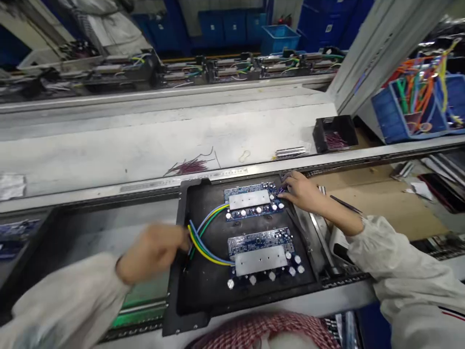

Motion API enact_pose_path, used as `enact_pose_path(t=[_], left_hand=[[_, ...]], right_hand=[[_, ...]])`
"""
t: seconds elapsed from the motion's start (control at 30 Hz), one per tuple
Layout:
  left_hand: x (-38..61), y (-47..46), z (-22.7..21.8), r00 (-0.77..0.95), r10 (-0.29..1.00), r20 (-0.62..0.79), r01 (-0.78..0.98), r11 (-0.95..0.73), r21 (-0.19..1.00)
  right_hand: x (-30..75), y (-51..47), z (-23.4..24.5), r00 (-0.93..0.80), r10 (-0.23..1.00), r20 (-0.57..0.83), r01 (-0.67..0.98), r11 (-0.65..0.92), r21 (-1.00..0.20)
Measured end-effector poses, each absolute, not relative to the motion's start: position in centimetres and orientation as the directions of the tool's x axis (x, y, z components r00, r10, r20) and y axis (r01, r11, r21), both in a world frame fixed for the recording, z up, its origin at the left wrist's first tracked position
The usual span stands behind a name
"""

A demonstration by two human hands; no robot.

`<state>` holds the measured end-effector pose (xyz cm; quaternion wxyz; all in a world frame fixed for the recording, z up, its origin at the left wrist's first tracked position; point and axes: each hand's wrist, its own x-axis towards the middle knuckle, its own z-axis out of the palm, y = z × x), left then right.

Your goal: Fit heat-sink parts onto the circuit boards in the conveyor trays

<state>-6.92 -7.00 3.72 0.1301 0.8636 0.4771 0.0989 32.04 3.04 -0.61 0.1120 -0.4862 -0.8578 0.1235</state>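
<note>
A black tray (pixel 205 286) holds two blue circuit boards, each topped by a flat silver metal plate. My right hand (pixel 303 193) is at the right end of the upper board (pixel 250 188), fingers pinched on something dark that I cannot make out. Blue, green and yellow wires (pixel 209 253) curve from the left ends of the upper board and the lower board (pixel 259 241) toward the tray's left wall. Close to the wire ends is my left hand (pixel 156 252), smeared by motion; whether it touches or grips them is unclear.
Behind the tray lie thin dark-red wires (pixel 191 166) and silver strips (pixel 290 151). A small black box (pixel 334 134) and a blue bin of coloured wires (pixel 390 114) stand to the right. Cardboard (pixel 385 203) lies beside my right forearm. Across the bench, a person stands behind a row of units.
</note>
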Motion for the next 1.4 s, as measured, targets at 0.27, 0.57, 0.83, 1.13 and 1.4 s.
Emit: enact_pose_path(t=[0.27,0.57,0.83,1.13,1.4], left_hand=[[-7.4,12.2,3.2,0.144,0.974,-0.174,0.975,-0.109,0.195],[-9.5,13.6,0.9,0.118,0.964,-0.239,0.993,-0.115,0.027],[-8.9,13.8,0.2,0.093,0.969,-0.23,0.991,-0.112,-0.07],[-9.8,13.3,2.0,0.126,0.984,-0.123,0.992,-0.126,0.001],[-10.3,12.8,2.8,0.096,0.994,-0.046,0.99,-0.09,0.109]], right_hand=[[30.2,3.5,1.5,-0.607,0.795,0.008,0.705,0.543,-0.455],[30.1,3.3,2.2,-0.744,0.667,-0.039,0.624,0.673,-0.396],[29.9,3.3,2.8,-0.775,0.63,-0.048,0.592,0.698,-0.403],[29.6,2.8,3.2,-0.779,0.626,0.006,0.57,0.713,-0.409],[29.6,2.7,3.3,-0.795,0.606,0.039,0.545,0.741,-0.393]])
